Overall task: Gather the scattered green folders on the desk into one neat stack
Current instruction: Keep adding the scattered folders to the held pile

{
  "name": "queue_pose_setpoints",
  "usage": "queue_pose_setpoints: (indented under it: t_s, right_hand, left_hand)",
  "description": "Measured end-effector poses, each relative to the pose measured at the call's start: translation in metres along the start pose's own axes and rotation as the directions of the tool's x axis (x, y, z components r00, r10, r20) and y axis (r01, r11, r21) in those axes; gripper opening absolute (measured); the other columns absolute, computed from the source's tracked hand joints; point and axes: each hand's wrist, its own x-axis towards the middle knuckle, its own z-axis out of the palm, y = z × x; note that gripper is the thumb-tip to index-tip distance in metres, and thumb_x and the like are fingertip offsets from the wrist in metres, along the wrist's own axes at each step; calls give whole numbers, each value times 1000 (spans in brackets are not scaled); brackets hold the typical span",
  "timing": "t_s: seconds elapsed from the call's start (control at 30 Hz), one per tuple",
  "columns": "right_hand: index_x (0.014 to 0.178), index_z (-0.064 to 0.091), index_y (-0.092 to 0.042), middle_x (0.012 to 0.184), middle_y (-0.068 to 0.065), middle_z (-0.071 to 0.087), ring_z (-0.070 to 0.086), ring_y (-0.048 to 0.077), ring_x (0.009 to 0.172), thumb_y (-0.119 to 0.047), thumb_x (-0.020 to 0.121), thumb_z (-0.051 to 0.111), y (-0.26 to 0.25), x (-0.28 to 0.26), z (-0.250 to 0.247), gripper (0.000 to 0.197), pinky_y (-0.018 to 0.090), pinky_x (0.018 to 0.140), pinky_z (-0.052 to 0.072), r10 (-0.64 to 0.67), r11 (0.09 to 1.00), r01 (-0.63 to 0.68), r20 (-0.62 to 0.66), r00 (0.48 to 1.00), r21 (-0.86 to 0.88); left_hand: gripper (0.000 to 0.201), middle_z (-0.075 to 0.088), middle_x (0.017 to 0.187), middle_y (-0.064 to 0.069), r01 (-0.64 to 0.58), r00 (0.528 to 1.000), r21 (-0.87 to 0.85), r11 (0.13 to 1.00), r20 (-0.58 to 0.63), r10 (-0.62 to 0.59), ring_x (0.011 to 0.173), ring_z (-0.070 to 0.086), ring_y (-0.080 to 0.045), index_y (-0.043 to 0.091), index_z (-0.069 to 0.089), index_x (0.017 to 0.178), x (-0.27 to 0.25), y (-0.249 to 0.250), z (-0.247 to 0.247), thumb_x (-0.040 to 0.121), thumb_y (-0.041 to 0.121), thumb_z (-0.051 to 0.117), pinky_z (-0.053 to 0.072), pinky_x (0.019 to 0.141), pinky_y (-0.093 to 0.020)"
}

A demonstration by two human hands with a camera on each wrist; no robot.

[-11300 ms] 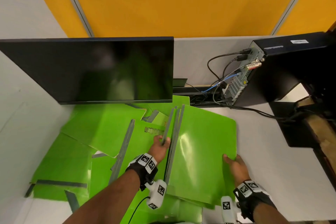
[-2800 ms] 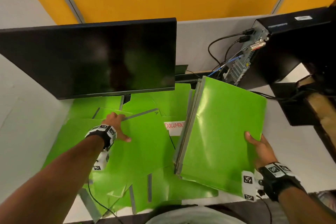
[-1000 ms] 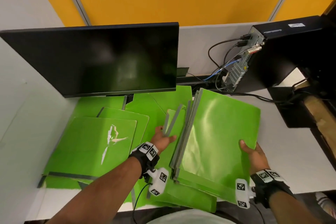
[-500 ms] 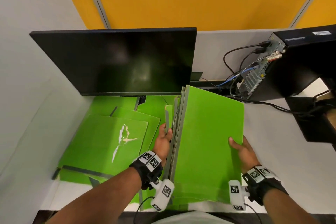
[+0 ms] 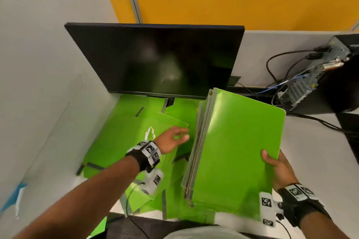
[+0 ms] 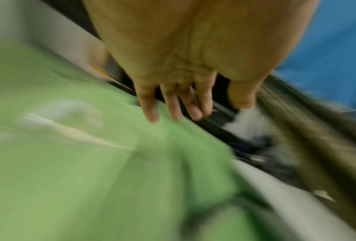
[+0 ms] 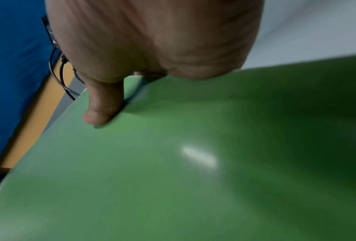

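Observation:
A stack of green folders [image 5: 237,151] with grey spines lies tilted on the desk right of centre. My right hand [image 5: 275,167] grips its right edge, thumb on the top cover [image 7: 172,163] and the other fingers hidden beneath. My left hand [image 5: 174,137] hovers with fingers loosely spread over loose green folders [image 5: 124,141] on the left, one showing a torn white patch [image 5: 150,133]. In the blurred left wrist view the left hand's fingers [image 6: 172,104] hold nothing above a green folder [image 6: 90,171].
A black monitor [image 5: 159,58] stands at the back over the folders. A grey partition wall [image 5: 38,83] closes the left side. A computer case [image 5: 330,75] with cables [image 5: 275,75] sits at the back right. Bare desk surface [image 5: 318,161] lies to the right.
My left hand has let go of the stack's spine side and moved left over the loose folders. The right hand still holds the stack, which now lies tilted to the right.

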Motion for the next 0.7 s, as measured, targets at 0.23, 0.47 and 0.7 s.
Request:
queue_pose_setpoints:
  t_s: [0.23,0.47,0.7]
  right_hand:
    - [132,55,-16,109,6,72,74,23,80,-5,94,53,-9,3,-7,40,40,55,59,-16,999,17,-33,999,36]
    - [120,62,-20,97,4,76,74,22,74,-7,88,64,-16,9,19,35,37,53,57,-34,999,32,-43,998,-40]
    - [108,71,-28,109,9,73,68,34,99,-50,26,94,-14,14,32,88,59,87,51,-17,998,14,-45,999,-68]
  left_hand:
    - [119,22,147,-26,813,252,-336,476,-533,-808,139,19,-41,0,20,146,-36,-137,-54,63,72,66,28,111,-54]
    - [97,46,142,-21,768,526,-272,580,-250,-813,120,52,-44,9,44,132,4,-251,-55,58,68,67,49,91,-56]
    - [110,19,152,-27,619,257,-590,518,-471,-844,138,24,-46,4,19,148,-44,-137,-53,67,47,80,28,112,-55]
